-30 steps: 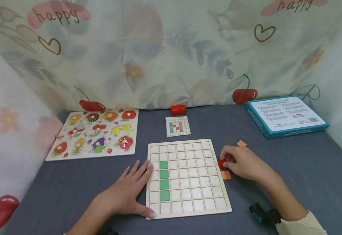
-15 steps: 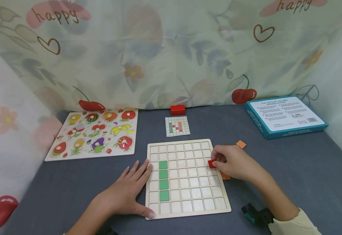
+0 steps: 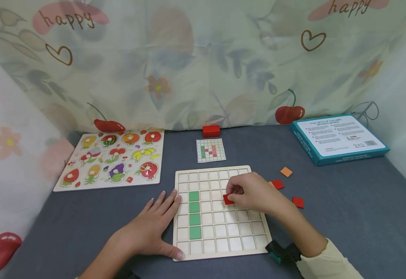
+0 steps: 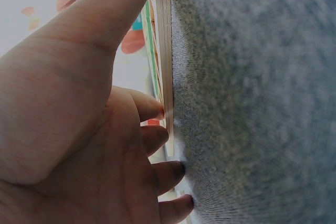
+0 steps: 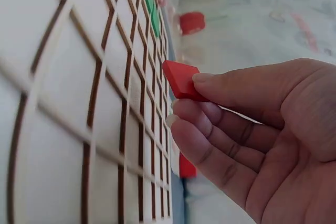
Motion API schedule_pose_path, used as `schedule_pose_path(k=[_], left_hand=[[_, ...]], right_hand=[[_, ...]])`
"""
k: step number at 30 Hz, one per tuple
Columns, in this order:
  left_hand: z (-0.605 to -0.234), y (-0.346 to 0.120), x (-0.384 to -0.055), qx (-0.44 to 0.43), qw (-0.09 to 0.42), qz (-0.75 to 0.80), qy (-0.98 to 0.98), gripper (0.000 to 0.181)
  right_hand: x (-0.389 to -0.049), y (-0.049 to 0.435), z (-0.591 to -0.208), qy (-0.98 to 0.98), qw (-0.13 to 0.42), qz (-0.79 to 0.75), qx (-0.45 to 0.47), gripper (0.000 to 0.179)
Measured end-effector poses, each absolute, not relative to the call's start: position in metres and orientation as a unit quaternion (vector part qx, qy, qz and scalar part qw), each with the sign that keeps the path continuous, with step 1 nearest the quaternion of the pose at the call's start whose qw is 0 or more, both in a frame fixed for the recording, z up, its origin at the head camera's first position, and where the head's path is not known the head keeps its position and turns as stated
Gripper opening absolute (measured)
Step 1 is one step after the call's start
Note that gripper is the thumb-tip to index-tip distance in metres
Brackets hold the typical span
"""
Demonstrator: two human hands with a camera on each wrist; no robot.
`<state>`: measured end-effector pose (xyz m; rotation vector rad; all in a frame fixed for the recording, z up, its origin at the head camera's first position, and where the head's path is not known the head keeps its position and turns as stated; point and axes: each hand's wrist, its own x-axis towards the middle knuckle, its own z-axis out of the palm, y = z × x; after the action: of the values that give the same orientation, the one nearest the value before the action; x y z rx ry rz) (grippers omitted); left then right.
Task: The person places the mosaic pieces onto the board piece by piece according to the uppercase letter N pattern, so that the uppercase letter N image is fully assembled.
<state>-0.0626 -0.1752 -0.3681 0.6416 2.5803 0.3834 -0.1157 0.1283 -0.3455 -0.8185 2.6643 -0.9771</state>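
A wooden grid board [image 3: 223,256] lies on the dark table with several green square tiles [image 3: 194,219] in one column on its left side. My left hand [image 3: 150,224] rests with spread fingers along the board's left edge, thumb on the near left corner. In the left wrist view, the thumb and fingertips lie along the board's side [image 4: 166,66]. My right hand [image 3: 249,192] pinches a red square tile [image 5: 181,80] between thumb and fingers. It is over the board's right half, close above the squares, and the tile is tilted in the right wrist view.
Right of the board lie red tiles [image 3: 298,202] and an orange tile [image 3: 286,171]. Behind the board are a small pattern card [image 3: 211,150] and a red block [image 3: 211,131]. A fruit puzzle board [image 3: 112,161] lies at back left, a teal box [image 3: 340,138] at back right.
My right hand has carried the red tile leftward from beside the board's right edge to over its squares. More red tiles now show behind that hand. My left hand has stayed put.
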Motion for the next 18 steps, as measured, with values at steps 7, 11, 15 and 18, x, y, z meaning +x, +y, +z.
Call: schedule_pose_path(k=[7,11,15,18], left_hand=[[-0.368,-0.175,-0.062,0.228,0.227,0.14,0.936,0.133],[-0.368,-0.175,-0.062,0.224,0.23,0.143,0.936,0.133],[-0.368,-0.175,-0.061,0.223,0.231,0.145,0.936,0.133],[-0.368,-0.175,-0.061,0.222,0.231,0.145,0.936,0.133]], right_hand=[[-0.117,0.105,-0.351,0.886,0.111,-0.34,-0.296,0.015],[-0.118,0.095,-0.355,0.882,0.117,-0.342,-0.303,0.016],[-0.119,0.085,-0.359,0.88,0.129,-0.346,-0.297,0.016],[-0.12,0.078,-0.362,0.882,0.127,-0.348,-0.293,0.015]])
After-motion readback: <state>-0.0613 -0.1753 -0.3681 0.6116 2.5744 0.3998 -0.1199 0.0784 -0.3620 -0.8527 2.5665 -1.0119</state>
